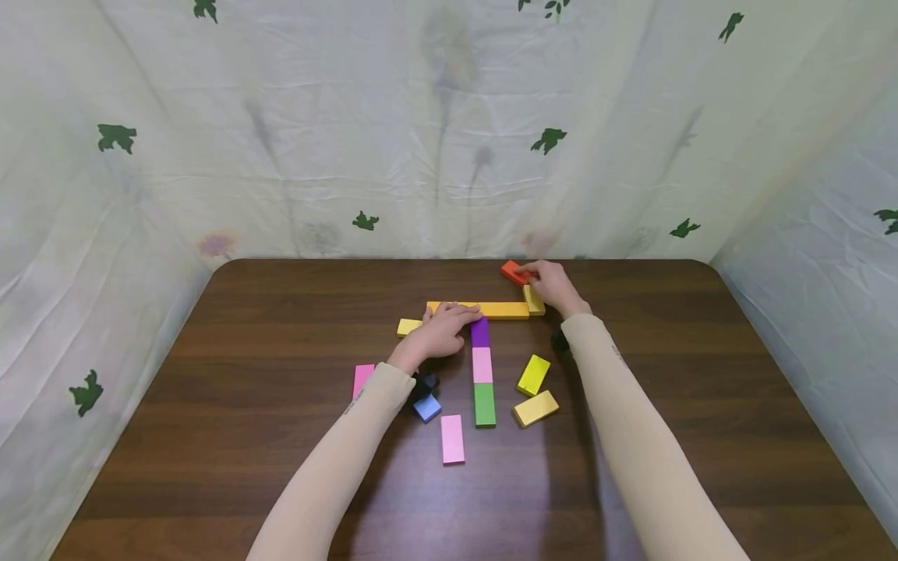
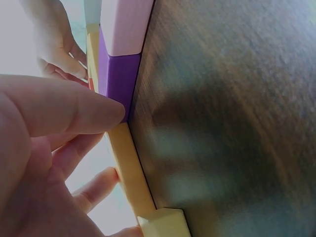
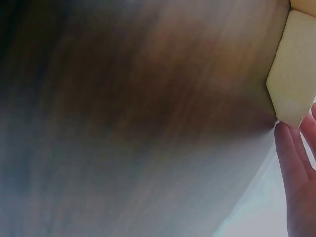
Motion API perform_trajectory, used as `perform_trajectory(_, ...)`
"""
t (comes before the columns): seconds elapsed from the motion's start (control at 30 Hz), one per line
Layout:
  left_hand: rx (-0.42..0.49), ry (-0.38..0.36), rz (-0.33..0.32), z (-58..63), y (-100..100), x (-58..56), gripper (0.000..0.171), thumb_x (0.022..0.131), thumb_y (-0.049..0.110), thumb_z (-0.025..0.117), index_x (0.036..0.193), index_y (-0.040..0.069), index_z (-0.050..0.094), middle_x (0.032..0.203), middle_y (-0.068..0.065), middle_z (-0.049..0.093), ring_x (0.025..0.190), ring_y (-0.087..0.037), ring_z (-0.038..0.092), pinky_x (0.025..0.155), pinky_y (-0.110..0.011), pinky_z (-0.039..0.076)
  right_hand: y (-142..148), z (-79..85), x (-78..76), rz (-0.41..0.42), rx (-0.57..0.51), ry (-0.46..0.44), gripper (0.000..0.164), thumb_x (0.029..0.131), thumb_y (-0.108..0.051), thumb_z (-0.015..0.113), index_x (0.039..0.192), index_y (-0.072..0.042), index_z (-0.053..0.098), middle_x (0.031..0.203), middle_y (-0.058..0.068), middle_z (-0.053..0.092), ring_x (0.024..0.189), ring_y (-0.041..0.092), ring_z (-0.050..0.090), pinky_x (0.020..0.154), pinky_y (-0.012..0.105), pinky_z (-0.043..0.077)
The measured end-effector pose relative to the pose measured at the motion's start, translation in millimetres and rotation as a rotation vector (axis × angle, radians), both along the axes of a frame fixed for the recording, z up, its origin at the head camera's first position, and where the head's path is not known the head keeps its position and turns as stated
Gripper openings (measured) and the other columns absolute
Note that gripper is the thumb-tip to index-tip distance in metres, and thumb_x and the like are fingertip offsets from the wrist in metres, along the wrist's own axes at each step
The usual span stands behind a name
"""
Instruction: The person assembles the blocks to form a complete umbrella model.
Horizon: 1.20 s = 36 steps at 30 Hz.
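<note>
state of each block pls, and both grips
left grip: touching purple block
right grip: at red block
red block: partly covered
orange strip: partly covered
purple block: touching middle pink block
middle pink block: touching green block
green block: uncovered
bright yellow block: flat, askew
tan block: flat, askew
near pink block: uncovered
blue block: partly hidden
left pink block: partly hidden
left cream block: partly hidden
right cream block: touching orange strip

The brown wood-grained tabletop (image 1: 673, 405) carries an orange bar (image 1: 505, 310), a row of three blocks (image 1: 482, 365) and several loose blocks (image 1: 452, 439).
</note>
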<state>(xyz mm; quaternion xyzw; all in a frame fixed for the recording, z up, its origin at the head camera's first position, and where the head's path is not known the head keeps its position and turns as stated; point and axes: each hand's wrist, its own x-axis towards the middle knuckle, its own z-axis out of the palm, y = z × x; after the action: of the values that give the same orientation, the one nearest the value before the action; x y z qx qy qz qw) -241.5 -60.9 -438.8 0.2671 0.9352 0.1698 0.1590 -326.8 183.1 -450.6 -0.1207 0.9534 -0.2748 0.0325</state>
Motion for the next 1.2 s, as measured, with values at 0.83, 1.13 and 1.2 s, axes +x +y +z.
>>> perform_trajectory(0.83,0.014,0.001,0.001,0.1,-1.2,2.0,0.057,0.092,0.002,0.047,0.146,0.018,0.042,0.154,0.002,0.031,0.141,-0.032,0.017,0.108,-0.064,0.006,5.0,-0.3,2.3,0.015,0.012,0.018,0.043,0.090,0.008,0.040,0.125,-0.003,0.064,0.124,0.020,0.058,0.092,0.028,0.047,0.078,0.038,0.038)
perform_trajectory(1.13,0.015,0.003,-0.001,-0.4,-1.4,1.9,0.057,0.092,0.002,0.047,0.146,0.019,0.043,0.154,0.003,0.030,0.141,-0.032,0.017,0.108,-0.063,0.005,6.8,-0.9,2.4,0.020,0.017,0.005,0.044,0.092,0.007,0.038,0.128,-0.004,0.061,0.129,0.019,0.056,0.097,0.028,0.047,0.080,0.039,0.038)
perform_trajectory(1.2,0.015,0.003,0.000,-0.8,-1.6,1.6,0.057,0.092,0.002,0.047,0.146,0.019,0.043,0.154,0.003,0.030,0.141,-0.032,0.017,0.108,-0.063,0.005,7.8,-0.9,3.5,0.023,-0.006,0.014,0.044,0.092,0.007,0.038,0.128,-0.004,0.062,0.129,0.019,0.056,0.094,0.028,0.046,0.076,0.038,0.037)
